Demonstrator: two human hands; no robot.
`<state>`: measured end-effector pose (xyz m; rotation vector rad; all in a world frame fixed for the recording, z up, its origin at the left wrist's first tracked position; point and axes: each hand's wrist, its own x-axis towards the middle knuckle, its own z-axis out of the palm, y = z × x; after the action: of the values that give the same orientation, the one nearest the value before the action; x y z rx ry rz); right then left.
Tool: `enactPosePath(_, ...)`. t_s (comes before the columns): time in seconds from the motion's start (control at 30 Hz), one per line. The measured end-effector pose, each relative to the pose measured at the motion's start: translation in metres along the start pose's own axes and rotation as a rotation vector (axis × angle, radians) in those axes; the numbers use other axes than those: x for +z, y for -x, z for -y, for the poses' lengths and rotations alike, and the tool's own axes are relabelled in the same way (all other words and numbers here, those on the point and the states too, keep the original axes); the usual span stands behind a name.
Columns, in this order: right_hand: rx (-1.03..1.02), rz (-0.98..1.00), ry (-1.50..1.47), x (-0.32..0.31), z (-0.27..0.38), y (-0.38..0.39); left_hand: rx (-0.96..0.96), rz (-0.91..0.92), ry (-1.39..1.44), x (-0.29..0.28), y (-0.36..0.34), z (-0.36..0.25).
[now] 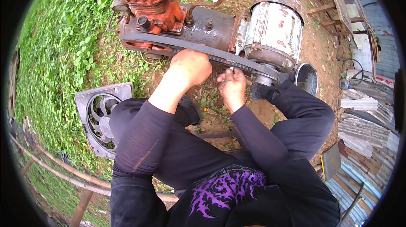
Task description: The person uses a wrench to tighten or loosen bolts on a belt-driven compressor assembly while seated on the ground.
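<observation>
two hands are at the belt, shirt purple-printed

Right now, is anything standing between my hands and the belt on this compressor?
Nothing visible is in the way. Your left hand overlaps the near edge of the belt in this view, and your right hand has its fingertips close by it; exact contact is unclear. The yellow-handled tool lies on the ground, off that path.

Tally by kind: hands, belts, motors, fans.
Hands: 2 (left hand, right hand)
Belt: 1
Motor: 1
Fan: 1
Total: 5
</observation>
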<state>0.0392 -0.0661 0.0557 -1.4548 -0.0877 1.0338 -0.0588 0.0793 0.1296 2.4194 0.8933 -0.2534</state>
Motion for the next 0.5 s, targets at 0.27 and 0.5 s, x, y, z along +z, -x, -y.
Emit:
enactPosePath(0.27,0.161,0.011,0.175,-0.048,0.032,-0.004,-0.05,0.102,0.004,-0.009,0.006,-0.004)
enactPosePath(0.5,-0.185,0.092,0.098,-0.074,0.013,-0.025,-0.113,0.156,0.075,-0.021,0.012,-0.006)
